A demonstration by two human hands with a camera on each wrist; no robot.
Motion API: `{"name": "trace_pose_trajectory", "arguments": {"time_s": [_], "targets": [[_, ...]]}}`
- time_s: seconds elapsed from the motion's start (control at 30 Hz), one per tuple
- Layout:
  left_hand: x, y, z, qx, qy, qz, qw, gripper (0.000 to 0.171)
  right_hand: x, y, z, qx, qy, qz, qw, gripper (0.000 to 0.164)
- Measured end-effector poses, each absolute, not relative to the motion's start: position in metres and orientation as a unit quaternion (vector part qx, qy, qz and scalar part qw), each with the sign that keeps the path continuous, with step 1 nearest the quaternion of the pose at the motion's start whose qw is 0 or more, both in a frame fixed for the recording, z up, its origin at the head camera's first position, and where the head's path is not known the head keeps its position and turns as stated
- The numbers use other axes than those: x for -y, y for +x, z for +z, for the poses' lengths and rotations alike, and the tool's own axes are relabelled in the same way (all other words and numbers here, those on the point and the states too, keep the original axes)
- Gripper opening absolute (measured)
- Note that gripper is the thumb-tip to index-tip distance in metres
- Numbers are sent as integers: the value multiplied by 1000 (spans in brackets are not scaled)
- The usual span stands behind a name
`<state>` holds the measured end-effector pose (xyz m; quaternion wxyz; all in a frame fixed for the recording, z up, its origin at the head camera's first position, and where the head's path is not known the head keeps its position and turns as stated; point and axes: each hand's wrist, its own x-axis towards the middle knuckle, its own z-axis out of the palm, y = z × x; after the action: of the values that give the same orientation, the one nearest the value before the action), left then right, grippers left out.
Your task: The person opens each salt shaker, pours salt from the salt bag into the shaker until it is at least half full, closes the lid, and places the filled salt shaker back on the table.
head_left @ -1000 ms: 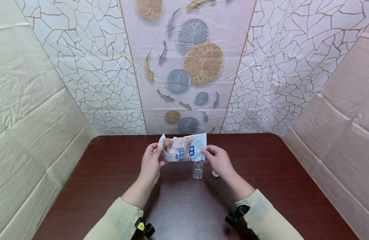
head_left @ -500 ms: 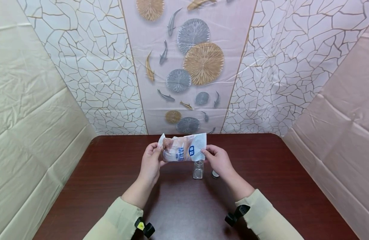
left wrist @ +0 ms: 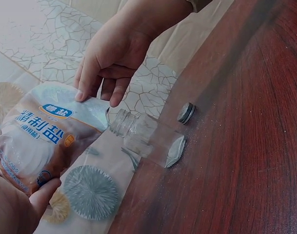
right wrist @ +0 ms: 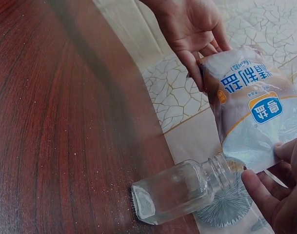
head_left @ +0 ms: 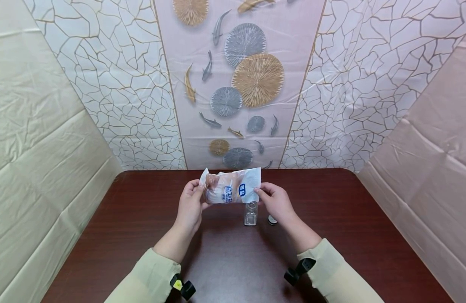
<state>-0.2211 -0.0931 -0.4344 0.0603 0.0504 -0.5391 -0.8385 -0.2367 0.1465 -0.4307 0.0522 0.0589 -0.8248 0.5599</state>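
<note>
A soft plastic bag of salt (head_left: 231, 186), white and brown with blue lettering, is held sideways between both hands. My left hand (head_left: 189, 204) grips its fuller left end. My right hand (head_left: 277, 203) pinches the flat end at the right between thumb and fingers. Right below the bag's lower right corner stands a small, square, uncapped glass jar (head_left: 250, 216). In the left wrist view the bag's corner (left wrist: 105, 127) is right at the jar's threaded mouth (left wrist: 120, 122). A thin white layer (left wrist: 176, 150) lies in the jar's bottom.
A small round lid (head_left: 272, 220) lies on the dark red wooden table (head_left: 225, 261), right of the jar and close to my right wrist. White grains (right wrist: 76, 130) are scattered over the tabletop. Patterned cloth (head_left: 233, 97) hangs behind the table, with plain cloth at both sides.
</note>
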Motion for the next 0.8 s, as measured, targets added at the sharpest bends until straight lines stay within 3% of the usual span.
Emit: {"name": "trace_pose_trajectory", "arguments": {"time_s": [0.8], "targets": [[93,-222,-434,544,51,-835,62,10,-146,-237,-431,819,65,568,55,17]]}}
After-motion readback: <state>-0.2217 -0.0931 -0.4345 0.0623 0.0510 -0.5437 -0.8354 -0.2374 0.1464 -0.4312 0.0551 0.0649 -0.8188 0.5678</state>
